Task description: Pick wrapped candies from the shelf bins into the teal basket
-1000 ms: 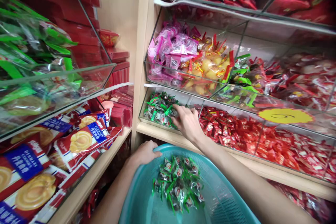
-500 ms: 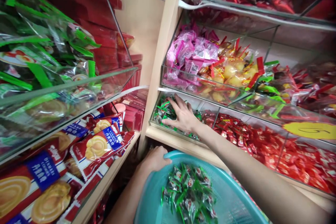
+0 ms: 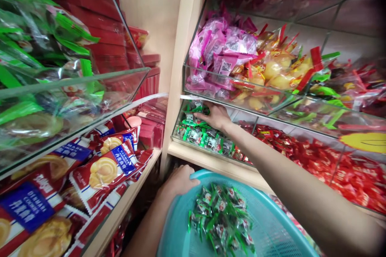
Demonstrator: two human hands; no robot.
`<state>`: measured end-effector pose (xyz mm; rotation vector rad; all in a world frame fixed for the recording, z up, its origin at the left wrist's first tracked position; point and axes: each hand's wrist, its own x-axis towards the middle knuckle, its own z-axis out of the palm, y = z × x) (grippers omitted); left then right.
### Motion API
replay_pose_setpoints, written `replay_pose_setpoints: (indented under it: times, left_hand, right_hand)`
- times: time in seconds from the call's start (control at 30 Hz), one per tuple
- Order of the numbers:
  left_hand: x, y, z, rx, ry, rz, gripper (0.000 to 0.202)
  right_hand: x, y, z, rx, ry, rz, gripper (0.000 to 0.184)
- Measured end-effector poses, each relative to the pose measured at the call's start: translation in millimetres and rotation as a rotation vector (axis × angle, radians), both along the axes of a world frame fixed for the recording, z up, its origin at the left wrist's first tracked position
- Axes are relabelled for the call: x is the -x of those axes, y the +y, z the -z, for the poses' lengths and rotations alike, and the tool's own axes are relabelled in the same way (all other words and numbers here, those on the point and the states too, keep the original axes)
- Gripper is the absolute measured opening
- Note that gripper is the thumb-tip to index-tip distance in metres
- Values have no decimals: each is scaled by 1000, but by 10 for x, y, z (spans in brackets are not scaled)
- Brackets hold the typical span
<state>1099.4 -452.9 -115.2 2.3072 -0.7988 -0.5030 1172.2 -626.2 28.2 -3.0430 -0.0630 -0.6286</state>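
My right hand reaches deep into the glass bin of green-wrapped candies on the lower shelf. Its fingers lie spread on the pile near the back, holding nothing that I can see. My left hand grips the rim of a teal plastic basket held below the shelf. A heap of the same green-wrapped candies lies in the basket.
Red-wrapped candies fill the bin to the right. Pink packets and yellow sweets sit on the shelf above. At left a glass shelf holds green packs; below it are cookie packs. A yellow price tag sticks on the glass.
My right hand has moved further back and up into the green candy bin. The basket and my left hand stay in place below the shelf.
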Motion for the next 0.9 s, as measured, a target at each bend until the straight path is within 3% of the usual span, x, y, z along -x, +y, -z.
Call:
replay_pose_setpoints:
  times: [0.17, 0.3, 0.43, 0.53, 0.67, 0.9]
  left_hand:
    - [-7, -4, -59, -14, 10, 15, 21]
    - [-18, -8, -55, -5, 16, 24, 22]
    - [-24, -9, -28, 22, 40, 41, 23]
    - [-21, -11, -26, 11, 22, 26, 24]
    - [-16, -8, -31, 27, 33, 27, 25]
    - [-32, -9, -17, 1, 1, 29, 25]
  right_hand:
    - [388, -61, -216, 105, 80, -137, 57]
    - [829, -162, -358, 380, 203, -151, 50]
    - [1094, -230, -363, 618, 347, -120, 50]
    - [1117, -196, -293, 672, 456, -50, 57]
    - [1015, -118, -198, 670, 427, 15, 70]
    - [721, -168, -337, 580, 373, 0, 42]
